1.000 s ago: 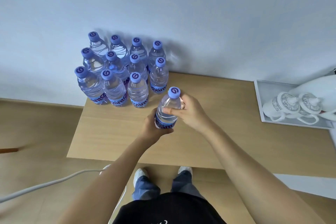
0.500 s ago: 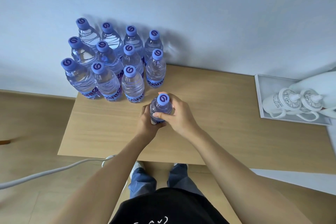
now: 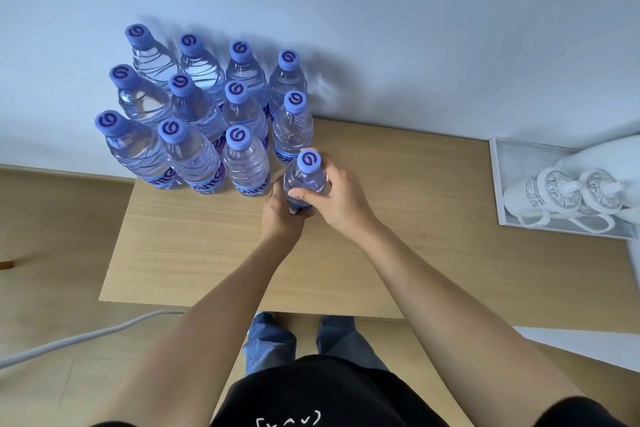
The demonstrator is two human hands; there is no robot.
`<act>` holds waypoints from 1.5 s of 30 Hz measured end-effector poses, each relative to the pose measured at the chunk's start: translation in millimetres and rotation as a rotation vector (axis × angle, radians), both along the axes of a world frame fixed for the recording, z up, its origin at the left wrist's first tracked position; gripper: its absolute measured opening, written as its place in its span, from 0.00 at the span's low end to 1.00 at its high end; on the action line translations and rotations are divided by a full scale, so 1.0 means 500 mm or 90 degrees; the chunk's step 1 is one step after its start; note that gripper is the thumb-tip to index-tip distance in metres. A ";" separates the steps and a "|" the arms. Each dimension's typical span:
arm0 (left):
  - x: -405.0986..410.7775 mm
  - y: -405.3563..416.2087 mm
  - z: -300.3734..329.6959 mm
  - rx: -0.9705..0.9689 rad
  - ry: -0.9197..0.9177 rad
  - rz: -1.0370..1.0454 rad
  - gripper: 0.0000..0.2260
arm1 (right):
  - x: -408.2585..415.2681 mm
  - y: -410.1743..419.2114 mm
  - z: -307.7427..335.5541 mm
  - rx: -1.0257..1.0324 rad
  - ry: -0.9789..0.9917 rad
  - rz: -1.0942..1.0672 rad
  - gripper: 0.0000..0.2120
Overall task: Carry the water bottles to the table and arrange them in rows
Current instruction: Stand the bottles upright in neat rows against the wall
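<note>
Your right hand (image 3: 337, 199) wraps the bottle (image 3: 304, 182) from the right, and your left hand (image 3: 282, 215) cups its lower part from the front, so both are gripping it. It stands upright in the empty fourth spot of the front row, just beside the front-row bottle (image 3: 246, 163) on its left; whether its base is down on the table (image 3: 207, 253) you cannot tell. Push it in too hard, or let your left knuckles swing out, and you could knock that neighbour into the packed rows (image 3: 194, 104) behind. These stand against the wall (image 3: 381, 28), with the left-hand bottles at the table's left edge. To the right the tabletop lies bare up to the tray (image 3: 498, 191) holding white cups (image 3: 554, 198), and the near side is open too, so draw your hands back that way
</note>
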State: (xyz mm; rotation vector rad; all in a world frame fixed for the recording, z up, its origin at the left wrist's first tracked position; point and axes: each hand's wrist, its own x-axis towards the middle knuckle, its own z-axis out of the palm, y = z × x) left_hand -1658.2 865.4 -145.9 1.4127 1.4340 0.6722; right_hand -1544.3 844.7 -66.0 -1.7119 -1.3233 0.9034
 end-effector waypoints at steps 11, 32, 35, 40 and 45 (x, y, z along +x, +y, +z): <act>0.027 0.032 -0.005 0.004 0.005 0.020 0.26 | 0.014 0.038 -0.017 0.054 -0.053 -0.005 0.28; -0.006 0.006 0.009 0.011 0.017 -0.028 0.29 | 0.013 0.039 -0.031 -0.010 0.078 -0.041 0.39; -0.053 -0.011 0.016 -0.009 0.029 -0.023 0.27 | 0.010 0.028 -0.043 -0.075 0.141 -0.121 0.50; -0.168 -0.006 0.036 -0.011 0.032 0.030 0.14 | -0.020 0.016 -0.068 -0.082 0.182 -0.190 0.51; -0.277 0.017 0.067 -0.021 0.017 0.109 0.11 | -0.058 0.010 -0.072 -0.046 0.190 -0.197 0.35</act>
